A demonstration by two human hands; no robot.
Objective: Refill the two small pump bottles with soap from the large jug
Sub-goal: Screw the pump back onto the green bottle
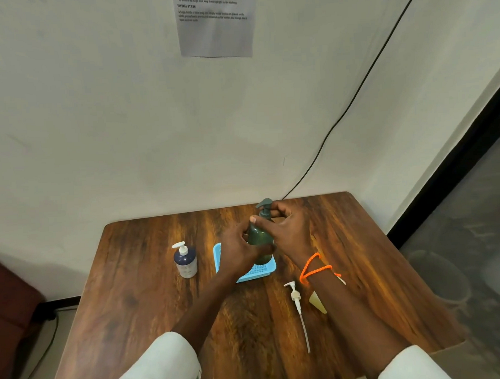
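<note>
A dark green pump bottle (259,240) stands upright on a light blue tray (261,270) near the middle of the wooden table (132,280). My left hand (240,247) grips the bottle's body from the left. My right hand (287,227) curls round the collar of its green pump head (265,203). A dark blue bottle (185,262) with a white pump stands to the left of the tray. A loose white pump (297,302) with a long tube lies on the table under my right forearm. No large jug is in view.
A yellowish cone-shaped piece (317,301), perhaps a funnel, lies beside the loose pump, partly hidden by my right arm. A black cable (353,99) runs down the wall to the table's back edge. A paper sheet (215,21) hangs on the wall.
</note>
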